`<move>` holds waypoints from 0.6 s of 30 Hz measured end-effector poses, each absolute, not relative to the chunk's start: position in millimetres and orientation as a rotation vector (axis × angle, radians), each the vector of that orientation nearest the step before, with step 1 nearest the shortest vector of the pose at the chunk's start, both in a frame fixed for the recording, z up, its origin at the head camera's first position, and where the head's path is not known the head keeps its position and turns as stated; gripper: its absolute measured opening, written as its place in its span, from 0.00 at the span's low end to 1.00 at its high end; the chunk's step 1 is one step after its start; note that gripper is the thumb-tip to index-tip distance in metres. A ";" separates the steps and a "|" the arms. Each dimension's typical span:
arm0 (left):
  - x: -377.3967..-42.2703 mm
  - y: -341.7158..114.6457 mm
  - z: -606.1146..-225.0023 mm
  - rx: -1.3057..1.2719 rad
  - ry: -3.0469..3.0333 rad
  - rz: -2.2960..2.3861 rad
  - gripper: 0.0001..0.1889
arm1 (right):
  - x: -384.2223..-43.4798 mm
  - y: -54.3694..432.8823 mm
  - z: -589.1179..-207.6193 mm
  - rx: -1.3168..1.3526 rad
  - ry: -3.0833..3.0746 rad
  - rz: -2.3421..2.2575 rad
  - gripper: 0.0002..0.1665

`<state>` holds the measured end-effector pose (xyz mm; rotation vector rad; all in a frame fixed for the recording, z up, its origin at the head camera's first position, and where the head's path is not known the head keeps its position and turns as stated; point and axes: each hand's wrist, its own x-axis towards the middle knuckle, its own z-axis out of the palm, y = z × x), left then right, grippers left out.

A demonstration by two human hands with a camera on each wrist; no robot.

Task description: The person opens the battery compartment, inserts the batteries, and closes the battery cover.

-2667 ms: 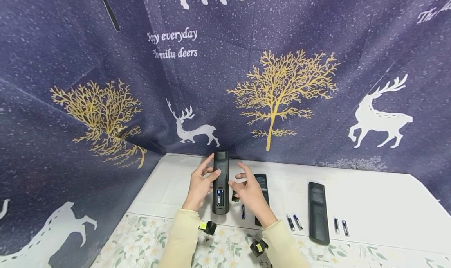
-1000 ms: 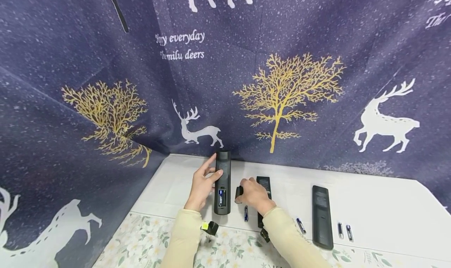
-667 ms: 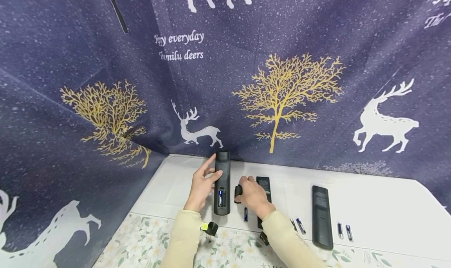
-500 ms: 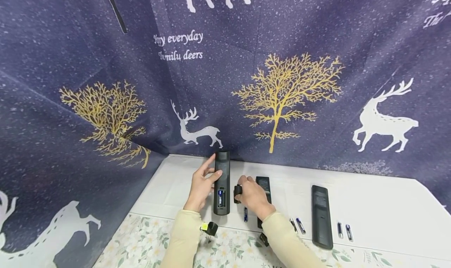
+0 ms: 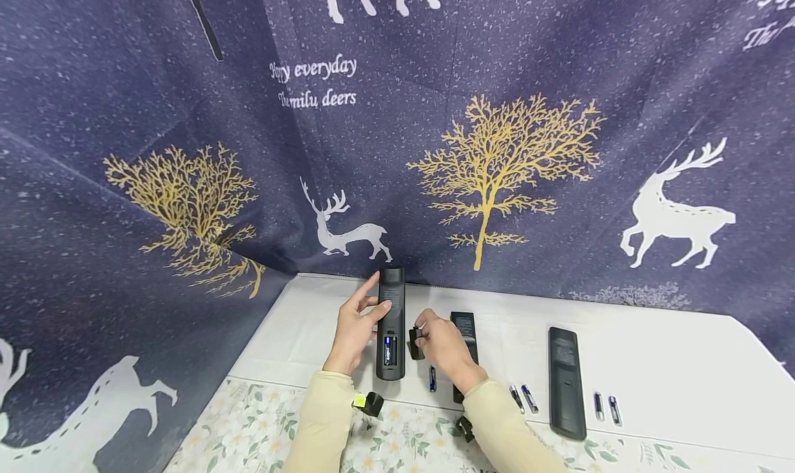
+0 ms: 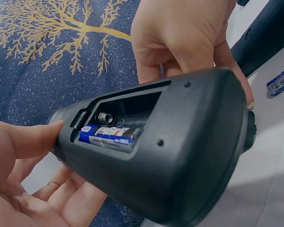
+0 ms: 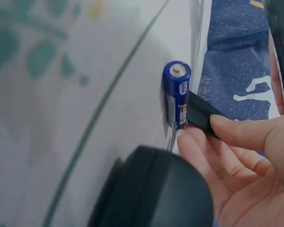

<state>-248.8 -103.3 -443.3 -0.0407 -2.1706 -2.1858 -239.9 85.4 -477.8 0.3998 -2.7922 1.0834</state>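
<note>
My left hand holds a black remote control back side up, thumb across its side and fingers beneath. The battery compartment is uncovered; in the left wrist view one blue battery sits in it, beside a bare slot where a spring shows. To the right, my right hand pinches the small black battery cover between thumb and fingers, close over the white table. A loose blue battery lies near those fingers.
Under my right forearm lies a second remote, partly hidden. Further right are two batteries, a third remote and two more batteries. A dark blue deer-print cloth hangs behind the white table.
My right hand has moved from beside the remote down to the battery cover and taken hold of it; the cover has since tilted slightly. My left hand keeps its hold on the remote.
</note>
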 end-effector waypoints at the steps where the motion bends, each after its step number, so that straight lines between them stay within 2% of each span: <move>1: -248.7 -103.6 -443.2 -0.043 -2.171 -2.186 0.33 | -239.8 85.2 -478.2 0.389 -2.790 1.111 0.17; 18: -247.2 -103.3 -443.3 -0.063 -2.152 -2.211 0.34 | -227.0 89.8 -469.1 0.185 -2.563 1.581 0.16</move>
